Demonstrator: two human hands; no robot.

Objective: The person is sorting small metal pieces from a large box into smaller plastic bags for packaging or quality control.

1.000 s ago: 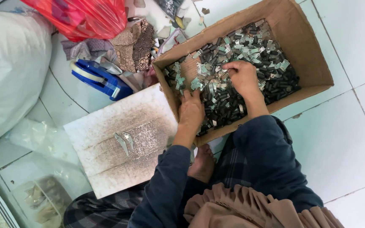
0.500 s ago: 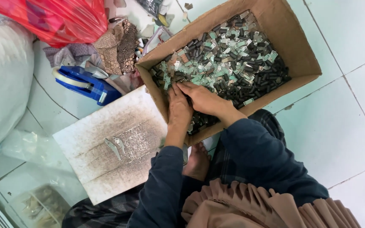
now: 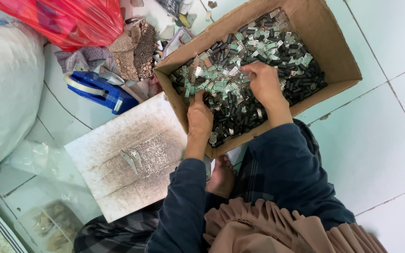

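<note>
Landmark: open brown cardboard box (image 3: 338, 56) on white tiled floor (image 3: 380, 150).
Contents: small dark and silver metal parts (image 3: 258, 51), heaped inside box.
Left hand (image 3: 199, 117): at box's near wall, fingers buried in parts; grip cannot be told.
Right hand (image 3: 264, 83): mid-box, curled over parts; grip cannot be told.
Handling: likely stiff, light, loose, sharp-edged; pinch single pieces by flat sides.
Beside box: worn grey board (image 3: 132, 159).

Matt brown cardboard box (image 3: 338, 56), small shiny metal and dull black parts (image 3: 240, 61), glossy red plastic bag (image 3: 66, 18), smooth floor tiles (image 3: 380, 140), rough speckled board (image 3: 127, 154)
</note>
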